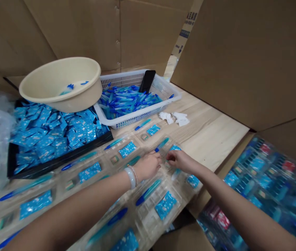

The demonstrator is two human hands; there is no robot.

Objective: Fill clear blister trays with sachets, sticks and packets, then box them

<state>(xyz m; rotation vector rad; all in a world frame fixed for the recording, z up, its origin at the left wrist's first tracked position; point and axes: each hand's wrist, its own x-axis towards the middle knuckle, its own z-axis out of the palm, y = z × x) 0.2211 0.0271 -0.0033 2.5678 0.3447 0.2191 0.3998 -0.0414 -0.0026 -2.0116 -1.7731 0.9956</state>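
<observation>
My left hand [148, 165], with a pale bangle and a thin bracelet [131, 177] on its wrist, and my right hand [180, 161] meet over a clear plastic blister tray [148, 209]. Their fingertips are almost touching on the plastic, close to a blue-and-teal toothbrush [161, 144] and a blue printed sachet [175, 147]. The tray's pockets hold more toothbrushes and sachets. What lies between my fingers is hidden. Both hands look empty of any separate item, but I cannot tell for certain.
Behind the tray, on a pale wooden table [211, 139], stand a black tray of blue sachets [59, 158], a white basket of toothbrushes [137, 113] with a black phone [147, 81], a beige basin [59, 62] and white tissue [175, 118]. Cardboard walls surround it; packaged goods [265, 181] lie right.
</observation>
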